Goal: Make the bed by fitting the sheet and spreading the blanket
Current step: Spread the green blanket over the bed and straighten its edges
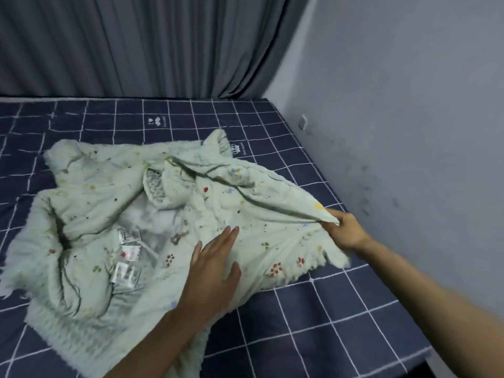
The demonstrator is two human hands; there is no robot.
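Note:
A pale green blanket [103, 203] with small flower prints lies crumpled in the middle of the bed. White labels show on its fluffy inner side. Under it a navy sheet [313, 317] with a white grid covers the mattress. My right hand [345, 230] pinches the blanket's right corner and holds it slightly off the bed. My left hand [212, 266] rests flat on the blanket with straight fingers, near its front middle.
A grey curtain [136, 45] hangs behind the far side of the bed. A pale wall [409, 105] runs along the bed's right side. The bed's front right corner [425, 358] is at the lower right.

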